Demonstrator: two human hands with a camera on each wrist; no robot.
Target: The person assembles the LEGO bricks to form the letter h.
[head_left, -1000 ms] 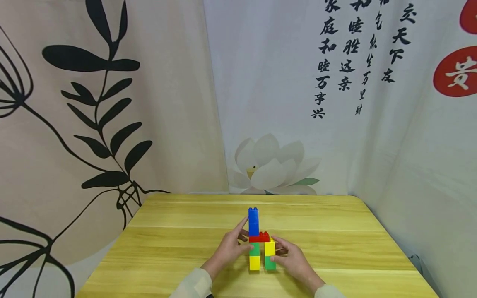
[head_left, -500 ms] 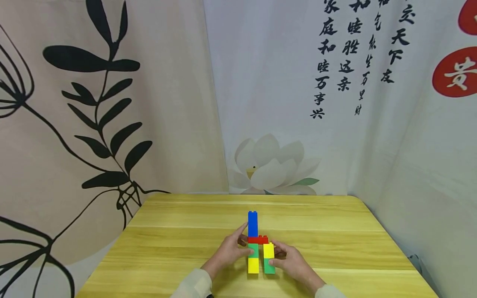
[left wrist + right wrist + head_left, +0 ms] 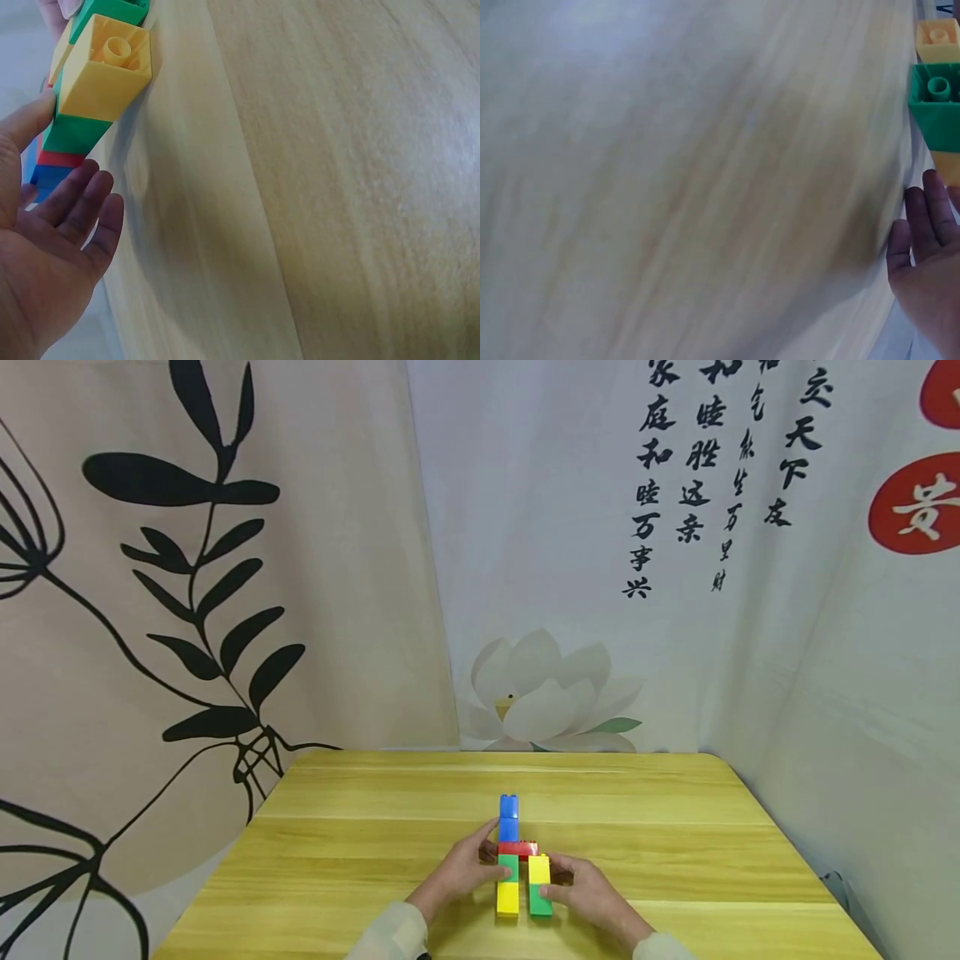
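Note:
My left hand (image 3: 461, 870) grips the left column of a toy-brick structure, its thumb on a green brick (image 3: 507, 862). Below that is a yellow brick (image 3: 507, 901); above are a flat red brick (image 3: 517, 849) and two stacked blue bricks (image 3: 508, 830). My right hand (image 3: 592, 893) pinches the right column, a yellow brick (image 3: 539, 869) over a green brick (image 3: 541, 907). The red brick reaches across towards this column. In the left wrist view, the hollow underside of the yellow brick (image 3: 109, 71) shows above the tabletop; the right wrist view shows the green brick's (image 3: 939, 112) hollow underside.
A wood-grain table (image 3: 360, 835) lies beneath the hands. Behind it hangs a pale curtain (image 3: 360, 568) printed with black plants, a white lotus and dark characters. The table's far edge runs just below the lotus.
The brick structure has come slightly down and nearer in the head view, its blue top tipping so that more of the upper faces shows. Both hands keep their hold.

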